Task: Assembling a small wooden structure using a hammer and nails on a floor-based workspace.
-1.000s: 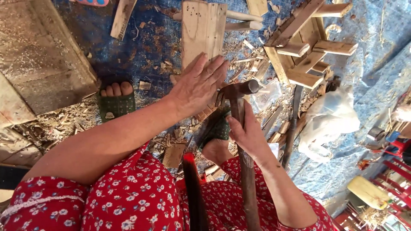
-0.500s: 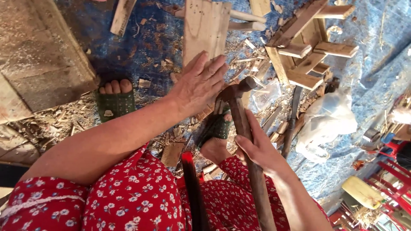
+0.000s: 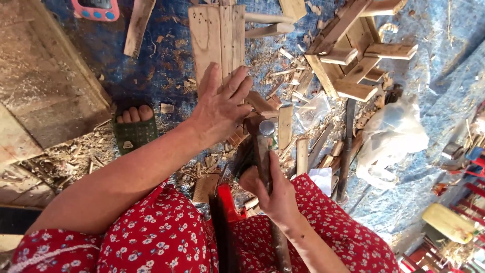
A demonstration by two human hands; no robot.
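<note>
My right hand (image 3: 275, 194) grips the wooden handle of a hammer (image 3: 262, 151), whose metal head (image 3: 266, 127) sits low, just below my left hand. My left hand (image 3: 220, 106) is spread flat, fingers apart, pressing on a pale wooden board (image 3: 217, 35) that lies on the blue tarp. A small dark wood piece (image 3: 257, 103) pokes out beside the left fingers. My foot in a green sandal (image 3: 134, 126) rests on the ground at the left. Red floral cloth (image 3: 166, 237) covers my knees.
A wooden frame of slats (image 3: 353, 50) lies upper right. A white plastic bag (image 3: 391, 136) sits at the right, a long metal tool (image 3: 346, 151) beside it. Wood scraps and shavings litter the tarp. A large plank (image 3: 45, 86) fills the left. A pink device (image 3: 96, 9) lies at the top.
The hammer has swung down and closer to me, its head now beneath my left hand. My right hand slid to mid-handle. The left hand stays pressed on the board.
</note>
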